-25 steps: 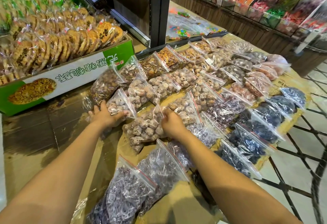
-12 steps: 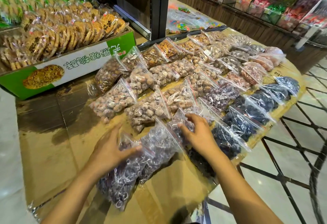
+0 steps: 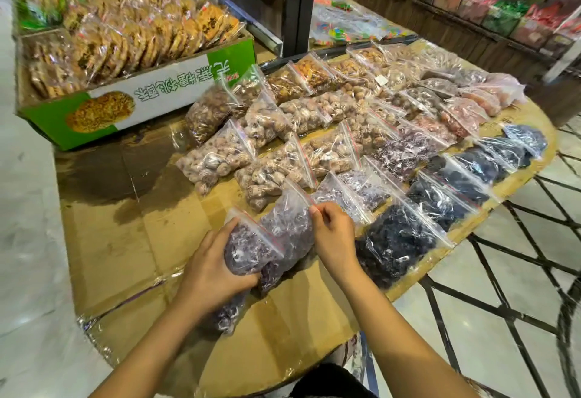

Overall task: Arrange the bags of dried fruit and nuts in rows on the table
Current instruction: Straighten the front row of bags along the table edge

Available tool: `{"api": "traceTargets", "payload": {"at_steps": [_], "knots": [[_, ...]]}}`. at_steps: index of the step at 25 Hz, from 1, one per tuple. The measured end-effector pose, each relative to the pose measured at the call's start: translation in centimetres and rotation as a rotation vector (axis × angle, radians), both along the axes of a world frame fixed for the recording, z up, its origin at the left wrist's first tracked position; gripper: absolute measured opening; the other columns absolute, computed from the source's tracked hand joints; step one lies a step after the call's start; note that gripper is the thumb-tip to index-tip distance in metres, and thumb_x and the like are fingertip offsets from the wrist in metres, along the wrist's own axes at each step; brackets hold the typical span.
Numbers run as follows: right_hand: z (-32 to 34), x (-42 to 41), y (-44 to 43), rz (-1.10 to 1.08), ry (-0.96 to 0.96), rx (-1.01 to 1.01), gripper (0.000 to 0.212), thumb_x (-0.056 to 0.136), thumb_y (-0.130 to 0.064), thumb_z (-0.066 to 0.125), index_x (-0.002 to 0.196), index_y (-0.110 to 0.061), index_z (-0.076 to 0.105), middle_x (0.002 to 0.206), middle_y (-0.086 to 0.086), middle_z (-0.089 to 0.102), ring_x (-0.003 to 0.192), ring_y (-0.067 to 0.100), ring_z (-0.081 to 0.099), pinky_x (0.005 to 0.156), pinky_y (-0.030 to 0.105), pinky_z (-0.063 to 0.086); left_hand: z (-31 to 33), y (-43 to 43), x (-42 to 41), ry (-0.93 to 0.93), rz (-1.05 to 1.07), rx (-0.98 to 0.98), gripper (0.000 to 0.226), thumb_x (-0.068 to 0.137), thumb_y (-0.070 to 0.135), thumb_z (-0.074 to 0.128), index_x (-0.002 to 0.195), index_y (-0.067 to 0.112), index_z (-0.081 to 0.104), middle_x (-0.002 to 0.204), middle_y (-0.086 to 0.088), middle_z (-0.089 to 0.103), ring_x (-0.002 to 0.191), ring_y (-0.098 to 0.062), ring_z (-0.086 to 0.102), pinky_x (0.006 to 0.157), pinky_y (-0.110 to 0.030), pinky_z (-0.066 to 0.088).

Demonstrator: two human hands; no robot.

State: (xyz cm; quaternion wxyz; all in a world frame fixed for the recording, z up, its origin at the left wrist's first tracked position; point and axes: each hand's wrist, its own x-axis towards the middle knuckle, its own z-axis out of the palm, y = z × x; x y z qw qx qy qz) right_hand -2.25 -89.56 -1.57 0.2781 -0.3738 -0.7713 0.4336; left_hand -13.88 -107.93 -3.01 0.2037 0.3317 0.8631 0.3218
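Clear zip bags of dried fruit and nuts lie in slanted rows on the cardboard-covered table (image 3: pixel 132 240): tan nut bags (image 3: pixel 217 158) at the back left, black fruit bags (image 3: pixel 440 199) along the right edge. At the near end, my left hand (image 3: pixel 213 265) grips the nearest purple fruit bag (image 3: pixel 248 246) from the left side. My right hand (image 3: pixel 333 234) pinches the red-striped top edge of the second purple fruit bag (image 3: pixel 289 221), which leans on the first.
A green and white box of wrapped biscuits (image 3: pixel 132 92) stands at the table's back left. A dark post (image 3: pixel 295 4) rises behind the rows. Shelves of packaged snacks (image 3: pixel 503 4) run along the back right. A black metal lattice (image 3: pixel 503 303) lies beyond the table's right edge.
Both hands left the tan nut bags and came back to the near purple bags. The left hand has closed around the nearest bag; the right has taken the second bag's top edge.
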Motion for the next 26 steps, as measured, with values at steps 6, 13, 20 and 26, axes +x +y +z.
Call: {"api": "traceTargets", "payload": {"at_steps": [6, 13, 20, 26], "knots": [[1.0, -0.3, 1.6, -0.029, -0.063, 0.087, 0.024, 0.096, -0.018, 0.052, 0.075, -0.008, 0.059, 0.074, 0.012, 0.059, 0.069, 0.022, 0.051, 0.062, 0.035, 0.04, 1.6, 2.1, -0.1, -0.005, -0.138, 0.299, 0.114, 0.053, 0.046, 0.085, 0.146, 0.049, 0.019, 0.124, 0.014, 0.038, 0.111, 0.0, 0.041, 0.087, -0.013, 0.039], [3.8, 3.4, 7.9, -0.053, -0.093, -0.018, 0.01, 0.094, -0.02, 0.055, 0.09, -0.014, 0.063, 0.083, 0.0, 0.065, 0.082, 0.019, 0.062, 0.074, 0.032, 0.049, 1.3, 4.5, -1.9, -0.131, -0.21, 0.142, 0.111, 0.047, 0.09, 0.061, 0.142, 0.061, 0.012, 0.153, 0.017, 0.017, 0.139, -0.01, 0.023, 0.112, -0.044, 0.029], [4.8, 3.3, 20.5, 0.006, -0.671, 0.084, 0.024, 0.092, -0.02, 0.059, 0.105, -0.001, 0.056, 0.096, 0.012, 0.061, 0.084, 0.024, 0.054, 0.071, 0.03, 0.04, 7.4, 14.0, 2.4, 0.24, -0.202, 0.136, 0.095, 0.066, 0.091, 0.033, 0.147, 0.046, 0.015, 0.158, 0.009, 0.016, 0.145, -0.017, 0.011, 0.118, -0.046, 0.012], [1.9, 1.8, 24.1, 0.23, -0.82, -0.047, 0.028, 0.091, -0.021, 0.06, 0.068, -0.011, 0.048, 0.068, 0.004, 0.053, 0.062, 0.017, 0.051, 0.051, 0.024, 0.034, 6.2, 22.8, 3.1, 0.3, -0.466, -0.138, 0.094, 0.069, 0.077, 0.049, 0.149, 0.037, 0.022, 0.157, 0.009, 0.024, 0.145, -0.016, 0.015, 0.118, -0.038, 0.011]]}}
